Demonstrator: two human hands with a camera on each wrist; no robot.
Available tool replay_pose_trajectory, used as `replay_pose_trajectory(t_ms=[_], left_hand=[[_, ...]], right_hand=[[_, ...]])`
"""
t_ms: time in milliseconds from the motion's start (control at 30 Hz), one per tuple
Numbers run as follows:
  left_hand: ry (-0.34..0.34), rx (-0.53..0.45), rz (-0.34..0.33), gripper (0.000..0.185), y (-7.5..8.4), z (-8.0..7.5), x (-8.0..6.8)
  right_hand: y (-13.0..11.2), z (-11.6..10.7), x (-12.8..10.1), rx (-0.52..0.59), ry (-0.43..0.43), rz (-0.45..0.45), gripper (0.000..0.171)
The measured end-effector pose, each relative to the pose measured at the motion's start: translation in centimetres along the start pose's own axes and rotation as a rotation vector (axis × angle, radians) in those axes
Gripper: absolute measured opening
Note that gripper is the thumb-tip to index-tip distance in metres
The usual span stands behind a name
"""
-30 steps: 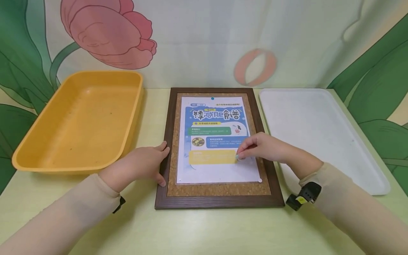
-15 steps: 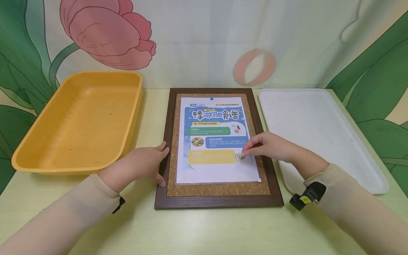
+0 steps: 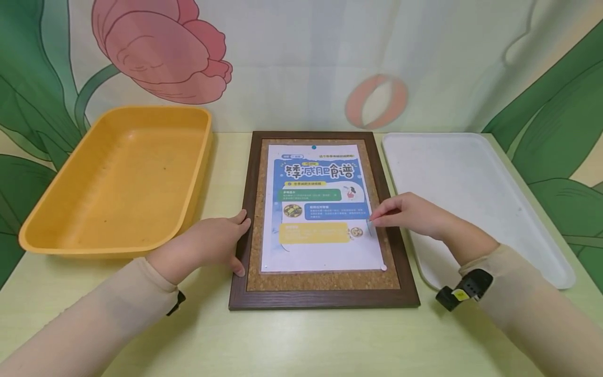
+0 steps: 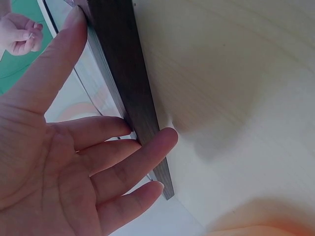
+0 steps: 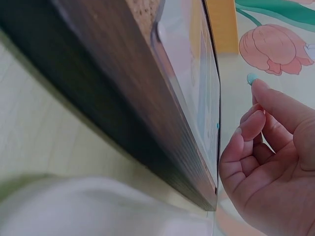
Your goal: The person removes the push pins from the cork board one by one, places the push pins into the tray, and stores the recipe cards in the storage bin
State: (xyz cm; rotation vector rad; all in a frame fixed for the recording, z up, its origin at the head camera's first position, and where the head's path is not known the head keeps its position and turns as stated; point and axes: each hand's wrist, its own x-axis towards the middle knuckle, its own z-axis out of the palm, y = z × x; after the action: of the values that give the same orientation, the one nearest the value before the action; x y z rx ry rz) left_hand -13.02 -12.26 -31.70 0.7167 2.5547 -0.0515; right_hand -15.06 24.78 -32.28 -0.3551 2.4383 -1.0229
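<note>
A cork board (image 3: pixel 320 283) with a dark brown wooden frame lies on the table, and a printed poster (image 3: pixel 320 256) is pinned to it. My left hand (image 3: pixel 202 243) rests at the frame's left side, fingers spread and touching its edge. Above the poster's right margin, my right hand (image 3: pixel 419 217) pinches a small teal pushpin (image 5: pixel 251 78) between thumb and finger. Another teal pushpin (image 3: pixel 314 147) sits at the poster's top centre. A white pushpin (image 3: pixel 383 268) is at its lower right corner.
To the left of the board stands a deep yellow tray (image 3: pixel 127 243). A flat white tray (image 3: pixel 476 193) lies on its right. Behind the table (image 3: pixel 301 340) hangs a curtain (image 3: pixel 292 57) printed with flowers.
My right hand has moved right with the teal pushpin, from the yellow box's end to the poster's right margin, uncovering a small printed picture. My left hand has stayed put.
</note>
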Motion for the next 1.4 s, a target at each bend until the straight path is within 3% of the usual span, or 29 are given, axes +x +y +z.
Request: replay_pose_trajectory(t_ms=[767, 1400], left_hand=[[0.002, -0.009, -0.008, 0.104, -0.1, 0.1, -0.1], [0.001, -0.006, 0.003, 0.103, 0.1, -0.1, 0.0]], right_hand=[[2.3, -1.6, -0.4, 0.017, 0.058, 0.081, 0.03], [3.8, -3.2, -1.1, 0.015, 0.103, 0.078, 0.037]])
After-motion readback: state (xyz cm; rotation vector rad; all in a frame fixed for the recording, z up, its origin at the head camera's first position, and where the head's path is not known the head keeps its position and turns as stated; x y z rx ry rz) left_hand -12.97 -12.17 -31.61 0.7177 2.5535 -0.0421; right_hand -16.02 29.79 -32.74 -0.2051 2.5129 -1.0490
